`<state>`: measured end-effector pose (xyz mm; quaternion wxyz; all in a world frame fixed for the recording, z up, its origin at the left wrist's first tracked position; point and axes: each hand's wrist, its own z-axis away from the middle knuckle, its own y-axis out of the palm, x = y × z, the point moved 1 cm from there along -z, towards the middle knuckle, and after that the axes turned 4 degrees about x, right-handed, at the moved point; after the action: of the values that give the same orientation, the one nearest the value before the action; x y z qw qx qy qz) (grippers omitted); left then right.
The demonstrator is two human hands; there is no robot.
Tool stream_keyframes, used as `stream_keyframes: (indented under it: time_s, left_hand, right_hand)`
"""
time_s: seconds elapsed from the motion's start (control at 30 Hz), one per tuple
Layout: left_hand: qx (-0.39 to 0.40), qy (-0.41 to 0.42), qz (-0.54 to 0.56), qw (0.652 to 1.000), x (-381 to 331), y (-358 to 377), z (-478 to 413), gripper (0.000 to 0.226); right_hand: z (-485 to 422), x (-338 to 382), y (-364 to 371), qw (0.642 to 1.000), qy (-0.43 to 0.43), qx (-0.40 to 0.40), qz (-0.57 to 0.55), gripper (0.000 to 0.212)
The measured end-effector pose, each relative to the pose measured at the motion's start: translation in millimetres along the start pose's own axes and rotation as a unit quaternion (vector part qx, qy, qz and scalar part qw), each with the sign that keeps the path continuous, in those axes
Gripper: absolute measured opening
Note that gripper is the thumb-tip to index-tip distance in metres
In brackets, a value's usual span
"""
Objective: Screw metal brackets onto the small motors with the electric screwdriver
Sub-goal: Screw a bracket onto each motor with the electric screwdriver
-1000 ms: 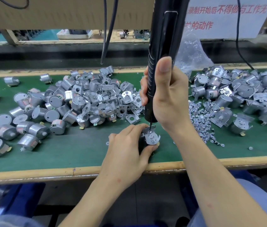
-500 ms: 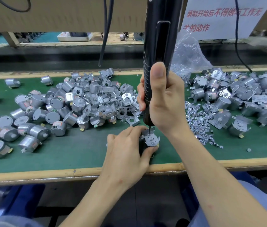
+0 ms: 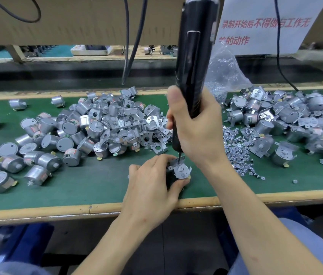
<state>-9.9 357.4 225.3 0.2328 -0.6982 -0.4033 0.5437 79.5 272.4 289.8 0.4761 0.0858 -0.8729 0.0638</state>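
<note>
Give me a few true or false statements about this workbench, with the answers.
1. The right hand holds the black screwdriver upright. True.
2. The left hand lies flat on the mat, holding nothing. False: its grip is on a motor with a bracket on top.
3. The screwdriver's bit touches the bracket. True.
4. The loose screws lie left of the held motor. False: they lie to its right.
5. The mat is red. False: it is green.

Both forearms are bare from wrist to elbow, with no watch, ring or glove on the left hand (image 3: pixel 152 187) or the right hand (image 3: pixel 198 132). Pale blue fabric (image 3: pixel 287 241) shows at the lower corners, probably short sleeves or a smock, though blurred.
</note>
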Motion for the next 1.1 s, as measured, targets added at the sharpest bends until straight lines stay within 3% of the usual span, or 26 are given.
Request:
stream_keyframes:
  time_s: [0.1, 0.23, 0.37, 0.43, 0.5, 0.6, 0.7, 0.73, 0.8, 0.87, 0.97, 1.1]
  left_hand:
    - [-0.004, 0.004, 0.011, 1.000, 0, -1, 1, 0.034]
    - [-0.009, 0.009, 0.020, 1.000, -1, -2, 0, 0.036]
    - [-0.052, 0.023, 0.025, 0.998, -5, -4, -5, 0.038]
    - [-0.095, 0.031, 0.040, 0.994, -11, -6, -11, 0.040]
    - [-0.122, 0.040, 0.049, 0.990, -18, -7, -17, 0.041]
    - [-0.104, 0.036, 0.076, 0.991, -32, 0, -28, 0.048]
    - [-0.078, 0.025, 0.110, 0.991, -45, 11, -34, 0.058]
    - [-0.076, 0.027, 0.114, 0.990, -48, 13, -35, 0.058]
    - [-0.070, 0.030, 0.116, 0.990, -51, 16, -35, 0.058]
    - [-0.062, 0.027, 0.114, 0.991, -50, 18, -33, 0.057]
    - [-0.045, 0.021, 0.102, 0.994, -45, 20, -29, 0.052]
    - [-0.048, 0.024, 0.069, 0.996, -38, 15, -24, 0.039]
  right_hand:
    - [5, -6, -14, 0.996, 0.014, 0.055, 0.067, 0.032]
    - [5, -10, -38, 0.979, 0.081, 0.122, 0.144, 0.042]
    - [15, -16, -56, 0.917, 0.183, 0.227, 0.273, 0.049]
    - [21, -16, -62, 0.895, 0.204, 0.293, 0.268, 0.045]
    - [25, -12, -68, 0.902, 0.213, 0.337, 0.165, 0.030]
    - [28, -15, -80, 0.925, 0.276, 0.262, -0.005, 0.010]
    - [23, -23, -101, 0.934, 0.337, 0.093, -0.073, 0.022]
    - [19, -23, -112, 0.929, 0.340, 0.031, -0.141, 0.031]
    - [11, -19, -137, 0.887, 0.287, -0.074, -0.354, 0.055]
    - [6, -16, -161, 0.828, 0.219, -0.127, -0.500, 0.070]
    - [6, -18, -164, 0.805, 0.217, -0.133, -0.536, 0.081]
    - [5, -22, -127, 0.859, 0.284, -0.072, -0.420, 0.072]
